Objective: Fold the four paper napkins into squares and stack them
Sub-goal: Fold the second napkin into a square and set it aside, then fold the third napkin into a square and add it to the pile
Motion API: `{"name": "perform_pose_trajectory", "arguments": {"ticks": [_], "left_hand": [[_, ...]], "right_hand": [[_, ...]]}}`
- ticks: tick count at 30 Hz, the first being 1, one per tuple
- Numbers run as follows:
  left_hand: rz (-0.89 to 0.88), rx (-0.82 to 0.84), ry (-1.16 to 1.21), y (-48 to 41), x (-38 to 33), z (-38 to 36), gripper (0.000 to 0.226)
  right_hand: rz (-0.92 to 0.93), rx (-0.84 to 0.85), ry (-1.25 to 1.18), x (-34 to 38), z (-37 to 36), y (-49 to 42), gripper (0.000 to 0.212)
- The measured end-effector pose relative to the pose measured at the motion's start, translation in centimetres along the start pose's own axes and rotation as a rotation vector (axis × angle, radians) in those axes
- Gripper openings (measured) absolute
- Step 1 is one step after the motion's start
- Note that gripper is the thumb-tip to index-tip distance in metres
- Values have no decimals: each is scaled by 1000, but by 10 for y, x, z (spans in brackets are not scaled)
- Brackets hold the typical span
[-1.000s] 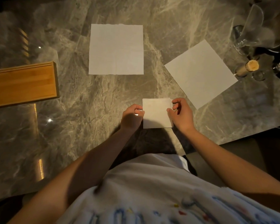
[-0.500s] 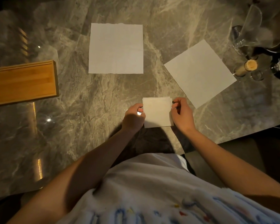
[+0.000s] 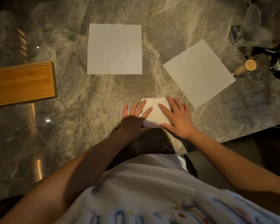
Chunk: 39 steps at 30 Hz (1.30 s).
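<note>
A small folded white napkin square (image 3: 155,114) lies on the marble table near the front edge. My left hand (image 3: 133,120) rests flat on its left side with fingers spread. My right hand (image 3: 176,117) lies flat on its right side, fingers spread too. Both palms press down; neither grips anything. Two unfolded white napkins lie flat farther back: one napkin (image 3: 114,49) straight ahead at the centre, another napkin (image 3: 199,73) turned at an angle on the right. I cannot tell how many layers sit under my hands.
A wooden tray (image 3: 21,84) lies at the left. Glassware (image 3: 247,29) and a small jar of toothpicks (image 3: 249,66) stand at the back right beside dark objects. The marble table (image 3: 87,102) ends just in front of my body, with its corner at lower right.
My hands pinched the folded napkin's side edges before. Now both have opened and lie flat on top of it, pressing it down.
</note>
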<state>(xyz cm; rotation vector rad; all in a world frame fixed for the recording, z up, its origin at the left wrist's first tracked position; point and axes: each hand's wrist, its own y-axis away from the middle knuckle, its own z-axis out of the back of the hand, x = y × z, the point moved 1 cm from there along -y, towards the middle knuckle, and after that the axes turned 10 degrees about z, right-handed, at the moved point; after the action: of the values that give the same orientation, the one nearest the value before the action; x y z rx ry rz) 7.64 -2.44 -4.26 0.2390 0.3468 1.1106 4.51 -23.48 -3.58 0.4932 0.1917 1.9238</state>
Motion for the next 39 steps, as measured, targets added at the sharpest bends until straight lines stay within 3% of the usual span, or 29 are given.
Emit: {"name": "perform_pose_trajectory", "arguments": {"ticks": [6, 11, 20, 24, 28, 31, 39], "left_hand": [[6, -27, 1, 0, 4, -6, 82], [37, -56, 31, 1, 4, -10, 67], [27, -46, -7, -1, 6, -11, 70], [18, -63, 45, 1, 13, 0, 70], [58, -165, 141, 3, 50, 25, 63], [124, -130, 223, -13, 90, 47, 64], [171, -159, 123, -73, 151, 99, 62]], "right_hand": [[17, 21, -31, -6, 2, 2, 83], [-10, 15, -19, -10, -4, 1, 88], [-28, 10, -51, -8, -4, 3, 94], [-49, -104, -188, -8, 5, 6, 86], [-105, -279, -300, -6, 21, 0, 64], [-75, -329, -300, -2, 37, -24, 58], [33, -218, -216, 13, 77, -132, 62]]}}
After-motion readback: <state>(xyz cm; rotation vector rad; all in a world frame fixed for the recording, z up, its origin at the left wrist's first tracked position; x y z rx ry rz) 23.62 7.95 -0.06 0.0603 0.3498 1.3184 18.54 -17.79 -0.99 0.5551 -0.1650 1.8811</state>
